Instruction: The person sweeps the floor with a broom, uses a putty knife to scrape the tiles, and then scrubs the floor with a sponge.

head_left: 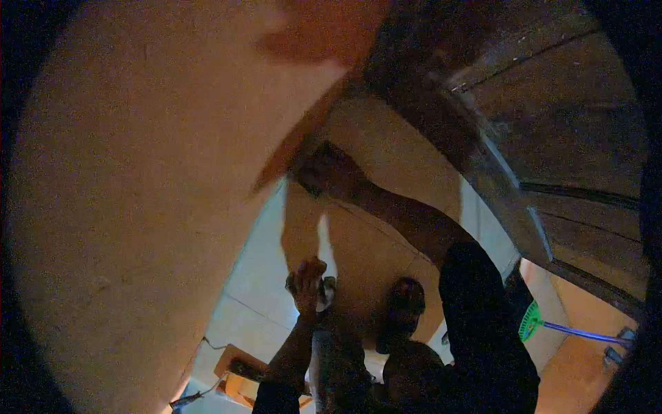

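A big brown board [138,207] fills the whole left half of your view, very close to you. Its curved edge runs from the top middle down to the pale tiled floor [255,297] far below. To the right, a dark beam [476,159] slants across under wooden planks [565,103], so the only open room is the narrow wedge between the board and the beam. Neither your left hand nor your right hand shows clearly. There is a blurred reddish shape [321,31] at the top edge, and I cannot tell whether it is a hand or how far open it is. Below you stands another person in a dark shirt [483,331], both arms raised. That person's upper hand [329,172] lies flat, fingers together, against a pale panel [393,159] that stands in the wedge just beside the board's edge. Their lower hand [307,276] is held up with the fingers curled, close to the panel's lower left side, where a slit of light [322,241] shows. It is too dim to tell whether this hand grips anything. Down on the floor lies a wooden box [238,369] with a cable. A green brush [530,321] on a blue handle sits at the right, well apart from both hands.
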Available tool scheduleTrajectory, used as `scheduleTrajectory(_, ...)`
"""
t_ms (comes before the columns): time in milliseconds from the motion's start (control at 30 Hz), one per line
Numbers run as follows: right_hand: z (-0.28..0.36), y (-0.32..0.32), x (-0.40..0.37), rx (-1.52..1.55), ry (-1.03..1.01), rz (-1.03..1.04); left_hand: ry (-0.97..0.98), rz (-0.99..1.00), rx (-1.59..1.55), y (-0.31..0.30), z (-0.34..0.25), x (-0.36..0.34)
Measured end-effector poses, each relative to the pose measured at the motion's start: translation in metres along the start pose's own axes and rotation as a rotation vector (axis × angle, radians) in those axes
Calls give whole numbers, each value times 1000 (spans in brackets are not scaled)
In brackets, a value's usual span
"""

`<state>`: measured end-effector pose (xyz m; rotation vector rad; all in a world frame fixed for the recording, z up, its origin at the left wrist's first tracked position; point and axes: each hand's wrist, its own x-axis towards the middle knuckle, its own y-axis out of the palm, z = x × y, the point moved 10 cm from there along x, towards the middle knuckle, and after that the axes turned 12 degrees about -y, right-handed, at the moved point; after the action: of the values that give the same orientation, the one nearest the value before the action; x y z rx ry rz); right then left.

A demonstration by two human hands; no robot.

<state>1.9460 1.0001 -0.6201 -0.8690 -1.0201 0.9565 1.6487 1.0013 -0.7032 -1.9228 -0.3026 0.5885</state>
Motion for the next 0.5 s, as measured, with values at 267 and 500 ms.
scheduleTrajectory(267,4,-31,-114,291,102,6,168,-262,-90,-17,-13,-8)
scheduleTrajectory(500,-40,8,-7,714,221,7,-198,286,-186,51,44,-8)
